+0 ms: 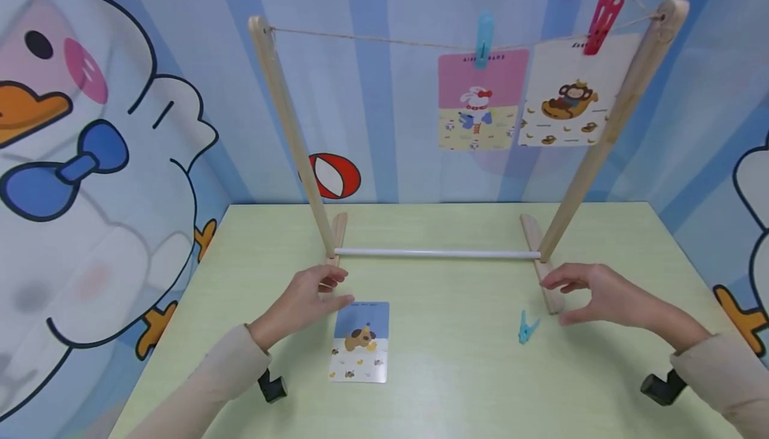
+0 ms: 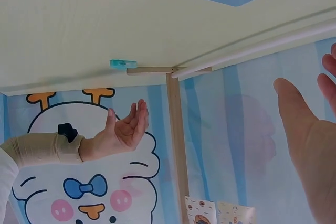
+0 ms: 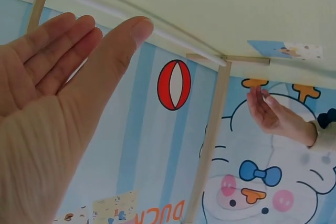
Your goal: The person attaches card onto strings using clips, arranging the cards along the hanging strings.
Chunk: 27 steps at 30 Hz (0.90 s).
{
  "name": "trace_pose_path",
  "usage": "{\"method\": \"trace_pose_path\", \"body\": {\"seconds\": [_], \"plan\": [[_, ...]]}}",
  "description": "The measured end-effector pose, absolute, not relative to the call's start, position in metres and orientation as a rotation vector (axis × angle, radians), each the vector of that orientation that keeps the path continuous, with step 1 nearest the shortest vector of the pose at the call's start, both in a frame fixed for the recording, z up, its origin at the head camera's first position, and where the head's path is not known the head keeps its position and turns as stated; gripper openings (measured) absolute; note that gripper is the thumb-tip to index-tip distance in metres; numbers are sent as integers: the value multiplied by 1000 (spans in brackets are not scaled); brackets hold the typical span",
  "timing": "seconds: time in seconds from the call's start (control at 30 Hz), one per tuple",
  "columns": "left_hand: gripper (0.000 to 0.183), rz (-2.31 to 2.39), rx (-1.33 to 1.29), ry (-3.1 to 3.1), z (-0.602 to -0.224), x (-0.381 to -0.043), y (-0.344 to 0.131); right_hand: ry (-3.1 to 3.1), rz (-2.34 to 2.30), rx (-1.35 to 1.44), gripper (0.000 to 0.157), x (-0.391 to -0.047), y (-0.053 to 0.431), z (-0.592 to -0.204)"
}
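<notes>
My left hand [image 1: 312,300] hovers just above the top left of a card [image 1: 360,359] with a brown puppy on blue and white, lying on the table. Its fingers are loosely bent and hold nothing. On the other side, my right hand [image 1: 601,295] is held over the foot of the rack's right post, thumb apart from the fingers, with nothing between them. A small blue clothespin [image 1: 527,327] lies on the table to the left of that hand. In the left wrist view the same clothespin [image 2: 123,64] shows near the rack's foot.
A wooden rack has a left post [image 1: 294,139], a right post [image 1: 613,125], a white bottom bar [image 1: 432,253] and a string [image 1: 372,40]. A blue clothespin [image 1: 484,39] holds a pink card [image 1: 450,79] there; a red clothespin [image 1: 603,22] holds a white monkey card [image 1: 541,65].
</notes>
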<state>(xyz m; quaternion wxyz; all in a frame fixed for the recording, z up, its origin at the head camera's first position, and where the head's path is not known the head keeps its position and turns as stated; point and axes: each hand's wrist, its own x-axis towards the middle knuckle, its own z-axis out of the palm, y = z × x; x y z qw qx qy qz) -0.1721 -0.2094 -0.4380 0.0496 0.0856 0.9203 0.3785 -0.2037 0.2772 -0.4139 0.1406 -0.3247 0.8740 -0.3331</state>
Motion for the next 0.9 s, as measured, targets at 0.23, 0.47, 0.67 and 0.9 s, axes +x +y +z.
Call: {"method": "trace_pose_path", "body": {"seconds": [0.23, 0.47, 0.67, 0.9], "plan": [[46, 1164, 258, 2773, -447, -170, -209, 2551, -901, -965, 58, -204, 276, -427], [49, 1175, 265, 2733, -453, -169, -206, 2578, -836, -1024, 51, -202, 272, -433], [51, 1140, 276, 2738, -462, -169, -206, 2565, -813, -1011, 50, -202, 268, -434], [54, 1069, 246, 2753, -466, -165, -206, 2538, -815, -1027, 48, -203, 264, -441]]}}
